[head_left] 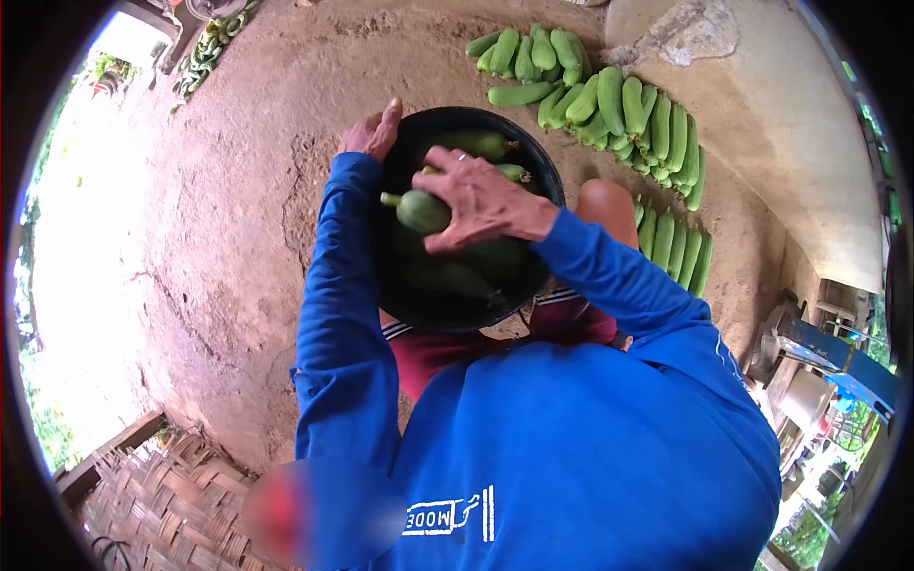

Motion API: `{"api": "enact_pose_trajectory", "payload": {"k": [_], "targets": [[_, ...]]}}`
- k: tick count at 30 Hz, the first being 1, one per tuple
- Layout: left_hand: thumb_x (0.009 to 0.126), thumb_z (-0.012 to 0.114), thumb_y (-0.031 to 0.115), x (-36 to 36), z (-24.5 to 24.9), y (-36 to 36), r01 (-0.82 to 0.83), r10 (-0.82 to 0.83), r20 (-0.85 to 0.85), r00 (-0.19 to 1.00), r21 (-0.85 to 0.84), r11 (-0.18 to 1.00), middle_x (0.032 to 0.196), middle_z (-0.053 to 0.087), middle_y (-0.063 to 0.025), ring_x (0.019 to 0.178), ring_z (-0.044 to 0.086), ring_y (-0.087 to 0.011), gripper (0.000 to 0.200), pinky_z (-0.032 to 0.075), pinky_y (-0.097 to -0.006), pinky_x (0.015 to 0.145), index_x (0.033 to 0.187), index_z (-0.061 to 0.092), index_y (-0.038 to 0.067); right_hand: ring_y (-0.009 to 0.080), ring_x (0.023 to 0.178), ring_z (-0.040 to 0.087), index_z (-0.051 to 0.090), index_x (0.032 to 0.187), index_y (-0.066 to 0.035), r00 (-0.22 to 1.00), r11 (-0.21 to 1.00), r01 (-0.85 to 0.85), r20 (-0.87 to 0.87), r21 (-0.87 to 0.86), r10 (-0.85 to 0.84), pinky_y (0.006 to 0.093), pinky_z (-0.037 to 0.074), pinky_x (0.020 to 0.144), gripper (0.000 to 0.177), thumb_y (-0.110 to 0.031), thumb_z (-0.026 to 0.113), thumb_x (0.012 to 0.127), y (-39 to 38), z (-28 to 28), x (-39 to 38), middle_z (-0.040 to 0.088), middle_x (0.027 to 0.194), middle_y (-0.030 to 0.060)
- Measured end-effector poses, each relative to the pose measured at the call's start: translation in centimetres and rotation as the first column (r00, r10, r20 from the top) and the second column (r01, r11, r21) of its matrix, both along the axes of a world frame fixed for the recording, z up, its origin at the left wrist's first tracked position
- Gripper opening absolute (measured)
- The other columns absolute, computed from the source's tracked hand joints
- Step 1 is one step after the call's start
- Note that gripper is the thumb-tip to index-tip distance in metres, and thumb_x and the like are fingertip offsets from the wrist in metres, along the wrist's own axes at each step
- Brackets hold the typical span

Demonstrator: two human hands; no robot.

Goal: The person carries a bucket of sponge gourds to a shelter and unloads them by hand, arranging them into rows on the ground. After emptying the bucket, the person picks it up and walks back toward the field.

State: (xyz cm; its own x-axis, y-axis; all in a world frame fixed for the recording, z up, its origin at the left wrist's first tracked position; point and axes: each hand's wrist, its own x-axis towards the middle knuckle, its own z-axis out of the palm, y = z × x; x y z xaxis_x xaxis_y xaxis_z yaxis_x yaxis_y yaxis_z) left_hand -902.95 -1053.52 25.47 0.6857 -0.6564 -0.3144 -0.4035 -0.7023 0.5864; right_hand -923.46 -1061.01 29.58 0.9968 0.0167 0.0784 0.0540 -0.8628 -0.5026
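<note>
A round black tub (549, 164) sits between my knees with several green gourds in it. My left hand (371, 135) is closed on its far left rim. Over the middle of the tub, my right hand (484, 198) is wrapped round a green gourd (420, 211), whose pale stem end points left. Part of that gourd is hidden under my palm. Another gourd (481, 144) lies against the tub's far wall, and the tip of one more (514, 173) shows beyond my right hand. Deeper gourds (447, 278) lie in shadow near me.
Long green gourds (624, 109) are piled on the dirt floor (219, 190) at the far right, with a further row (674, 249) beside my right knee. A woven bamboo panel (162, 495) stands at the lower left. A wall (809, 124) borders the right side.
</note>
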Motion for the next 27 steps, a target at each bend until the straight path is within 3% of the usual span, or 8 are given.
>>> {"api": "enact_pose_trajectory", "payload": {"k": [4,7,9,11,19,21,24,27], "targets": [[0.087,0.030,0.069,-0.4,0.0,0.1,-0.016,0.017,0.026,1.000,-0.051,0.999,0.105,0.063,-0.0257,0.110,0.055,-0.0402,0.076,0.041,-0.0423,0.093,0.109,0.064,0.005,0.0234,0.093,0.057,0.057,0.103,-0.002,0.956,0.857,0.167,0.132,0.488,-0.262,0.0353,0.047,0.082,0.049,-0.028,0.076,0.066,-3.8,5.0,-2.8,0.055,0.100,0.0103],[0.087,0.030,0.068,0.3,-0.9,0.0,-0.007,0.008,0.070,0.998,-0.013,1.000,0.104,0.063,-0.0253,0.109,0.055,-0.0396,0.075,0.041,-0.0424,0.092,0.108,0.064,0.004,0.0193,0.091,0.059,0.055,0.109,-0.004,0.806,0.300,0.201,0.017,0.932,-0.591,0.0315,0.049,0.081,0.042,-0.028,0.068,0.077,-7.1,5.3,-5.6,0.059,0.101,0.0071],[0.087,0.031,0.068,0.2,-0.7,0.0,-0.019,0.019,0.055,0.998,-0.003,1.000,0.101,0.064,-0.0240,0.107,0.057,-0.0391,0.075,0.041,-0.0417,0.091,0.107,0.064,0.004,0.0217,0.094,0.058,0.054,0.112,-0.005,0.706,0.177,0.149,0.021,0.973,-0.708,0.0363,0.048,0.084,0.044,-0.034,0.063,0.080,-9.3,6.0,-7.5,0.059,0.104,0.0089],[0.088,0.034,0.066,0.4,-1.2,0.1,-0.030,0.029,0.072,0.997,0.010,1.000,0.096,0.065,-0.0223,0.102,0.059,-0.0357,0.072,0.042,-0.0398,0.089,0.105,0.064,0.003,0.0231,0.093,0.059,0.056,0.105,-0.006,0.578,-0.205,-0.069,-0.128,0.976,-0.806,0.0369,0.047,0.083,0.039,-0.036,0.062,0.081,-12.0,6.7,-10.0,0.061,0.099,0.0075],[0.095,0.035,0.053,5.0,-9.3,1.8,0.088,-0.033,0.163,0.986,-0.346,0.934,0.097,0.066,-0.0173,0.097,0.060,-0.0265,0.062,0.043,-0.0367,0.086,0.107,0.063,-0.001,0.0276,0.097,0.058,0.054,0.105,-0.009,0.268,-0.341,-0.034,-0.320,0.939,-0.909,0.0463,0.047,0.087,0.050,-0.049,0.062,0.076,-23.4,2.0,-24.0,0.059,0.104,0.0101],[0.095,0.035,0.053,5.2,-8.9,2.1,0.068,-0.030,0.139,0.990,-0.280,0.957,0.097,0.066,-0.0173,0.097,0.060,-0.0265,0.062,0.043,-0.0367,0.086,0.107,0.063,-0.001,0.0263,0.092,0.059,0.055,0.106,-0.009,0.191,-0.380,-0.061,-0.362,0.923,-0.912,0.0442,0.049,0.085,0.048,-0.046,0.064,0.077,-24.1,0.3,-27.4,0.061,0.100,0.0089],[0.095,0.035,0.053,4.8,-7.3,2.1,0.024,-0.009,0.104,0.995,-0.151,0.988,0.097,0.066,-0.0174,0.096,0.060,-0.0265,0.062,0.043,-0.0367,0.086,0.107,0.063,-0.001,0.0229,0.089,0.060,0.058,0.105,-0.010,-0.002,-0.029,0.084,-0.029,0.996,-1.000,0.0415,0.051,0.081,0.045,-0.043,0.067,0.076,-24.7,-3.5,-32.1,0.062,0.095,0.0066],[0.095,0.034,0.053,5.0,-6.8,2.3,0.003,0.004,0.090,0.996,-0.084,0.996,0.096,0.066,-0.0174,0.096,0.060,-0.0266,0.062,0.043,-0.0368,0.086,0.107,0.063,-0.001,0.0202,0.086,0.061,0.061,0.102,-0.010,-0.042,-0.232,0.123,-0.228,0.965,-0.973,0.0398,0.051,0.076,0.043,-0.041,0.071,0.075,-27.9,-6.1,-37.5,0.062,0.092,0.0049]]}}
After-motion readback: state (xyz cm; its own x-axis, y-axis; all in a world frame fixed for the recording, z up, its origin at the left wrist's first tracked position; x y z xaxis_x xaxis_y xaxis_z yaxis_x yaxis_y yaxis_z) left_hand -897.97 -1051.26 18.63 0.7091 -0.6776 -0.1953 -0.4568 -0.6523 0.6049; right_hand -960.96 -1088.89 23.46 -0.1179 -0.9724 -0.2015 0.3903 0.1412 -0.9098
